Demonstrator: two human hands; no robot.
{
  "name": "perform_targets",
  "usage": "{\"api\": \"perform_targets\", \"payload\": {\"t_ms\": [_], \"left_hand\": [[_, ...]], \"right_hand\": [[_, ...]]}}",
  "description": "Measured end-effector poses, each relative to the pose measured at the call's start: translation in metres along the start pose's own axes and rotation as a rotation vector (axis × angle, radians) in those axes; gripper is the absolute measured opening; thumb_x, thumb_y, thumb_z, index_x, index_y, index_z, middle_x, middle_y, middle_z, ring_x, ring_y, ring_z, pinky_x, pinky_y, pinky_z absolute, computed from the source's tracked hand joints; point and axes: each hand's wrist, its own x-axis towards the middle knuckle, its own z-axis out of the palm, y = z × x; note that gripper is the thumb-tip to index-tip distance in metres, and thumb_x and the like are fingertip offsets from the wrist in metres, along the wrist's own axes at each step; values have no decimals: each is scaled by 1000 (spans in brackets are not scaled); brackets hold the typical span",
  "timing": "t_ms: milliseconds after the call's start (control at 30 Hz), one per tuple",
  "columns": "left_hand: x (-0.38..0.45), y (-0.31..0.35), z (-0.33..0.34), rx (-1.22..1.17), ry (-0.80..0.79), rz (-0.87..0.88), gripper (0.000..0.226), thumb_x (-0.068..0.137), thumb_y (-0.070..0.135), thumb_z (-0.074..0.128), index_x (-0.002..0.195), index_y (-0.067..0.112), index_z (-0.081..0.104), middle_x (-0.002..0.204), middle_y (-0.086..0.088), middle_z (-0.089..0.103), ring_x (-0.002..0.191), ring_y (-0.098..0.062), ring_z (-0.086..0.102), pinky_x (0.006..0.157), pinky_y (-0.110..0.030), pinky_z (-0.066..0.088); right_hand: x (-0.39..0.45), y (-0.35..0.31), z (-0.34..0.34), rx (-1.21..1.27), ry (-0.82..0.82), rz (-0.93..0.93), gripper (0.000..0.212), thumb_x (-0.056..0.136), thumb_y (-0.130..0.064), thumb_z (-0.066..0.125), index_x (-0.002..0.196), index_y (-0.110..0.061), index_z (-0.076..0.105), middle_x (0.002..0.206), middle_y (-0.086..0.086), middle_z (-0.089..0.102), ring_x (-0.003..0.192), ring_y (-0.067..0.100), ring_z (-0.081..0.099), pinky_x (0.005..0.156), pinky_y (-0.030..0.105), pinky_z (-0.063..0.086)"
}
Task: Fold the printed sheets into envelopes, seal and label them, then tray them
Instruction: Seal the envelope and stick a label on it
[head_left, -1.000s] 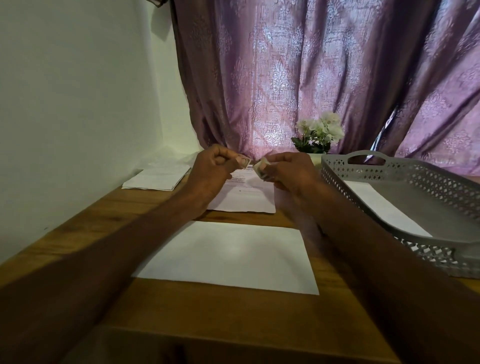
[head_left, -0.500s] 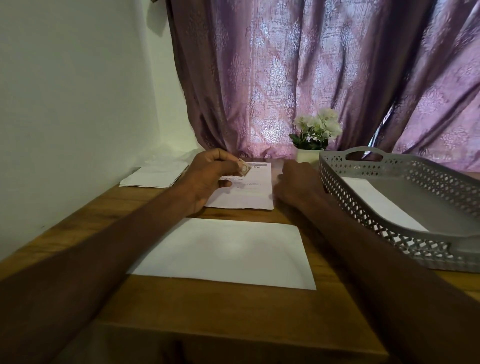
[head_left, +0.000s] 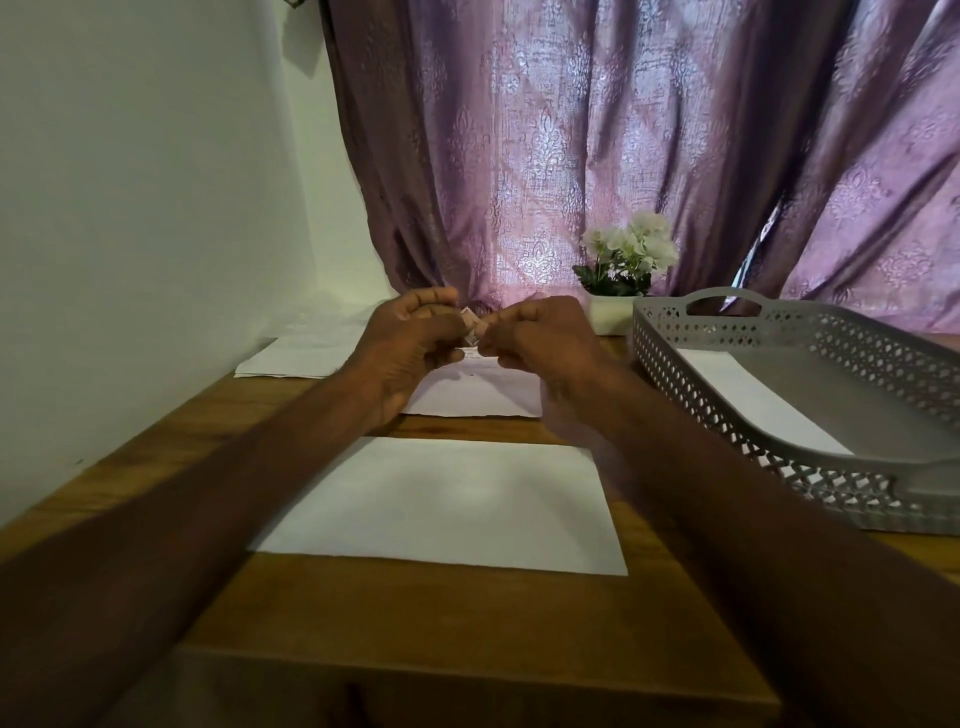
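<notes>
White and small, the label (head_left: 471, 330) is pinched between the curled fingertips of the left hand (head_left: 410, 353) and the right hand (head_left: 540, 348), held above the printed sheet (head_left: 478, 395), with the envelope (head_left: 441, 504) lying nearer on the wooden table (head_left: 467, 623). Peeling it (if that is the step) could tear or curl it onto itself. A slip could drop it off target, away from the envelope bound for the tray (head_left: 857, 400).

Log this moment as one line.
hands: left hand and right hand pinch small label | envelope flat on table | tray right
</notes>
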Motion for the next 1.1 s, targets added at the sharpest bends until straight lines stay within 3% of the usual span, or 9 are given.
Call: {"api": "perform_targets", "payload": {"t_ms": [200, 433, 633, 833, 1000, 1100], "left_hand": [[-2, 5, 2, -42, -18, -19, 44, 87, 4, 79, 129, 3, 66, 108, -16, 79, 97, -33, 78, 78, -36, 64], [-4, 7, 0, 1, -78, 4, 45, 93, 2, 72, 135, 7, 60, 113, -16, 76, 96, -30, 77, 73, -36, 63], [-3, 7, 1, 64, -146, 22, 40, 98, -1, 63, 134, 13, 55, 102, -13, 69, 88, -30, 68, 72, -41, 64], [-2, 11, 4, 229, -145, 31, 40, 99, -2, 61, 130, 22, 51, 124, -14, 66, 93, -32, 72, 67, -45, 65], [-1, 14, 7, 346, -119, 31, 41, 101, -4, 58, 122, 30, 52, 109, 1, 60, 91, -25, 63, 49, -36, 61], [-2, 15, 8, 369, -110, 72, 43, 100, -1, 60, 135, 22, 51, 114, 3, 59, 93, -19, 61, 45, -29, 58]], "right_hand": [[-2, -8, -5, 194, -24, 94, 5, 75, -5, 80, 75, -7, 76, 81, 13, 78, 84, 25, 78, 80, 34, 63], [-2, -7, -1, 197, -21, 140, 6, 79, -7, 81, 79, -6, 75, 85, 14, 78, 84, 27, 77, 79, 35, 63], [-2, -7, -2, 172, -50, 161, 15, 78, -9, 82, 89, 0, 78, 85, 14, 78, 86, 28, 78, 79, 35, 63], [-5, -11, -2, 141, -90, 179, 17, 81, -11, 81, 92, 0, 77, 85, 14, 79, 86, 27, 78, 81, 36, 63], [-6, -13, 1, 125, -93, 183, 20, 82, -14, 82, 94, 1, 77, 86, 15, 79, 82, 26, 78, 82, 38, 63], [-5, -13, 0, 128, -97, 179, 19, 82, -14, 82, 93, 0, 77, 85, 14, 79, 82, 26, 78, 80, 36, 63]]}}
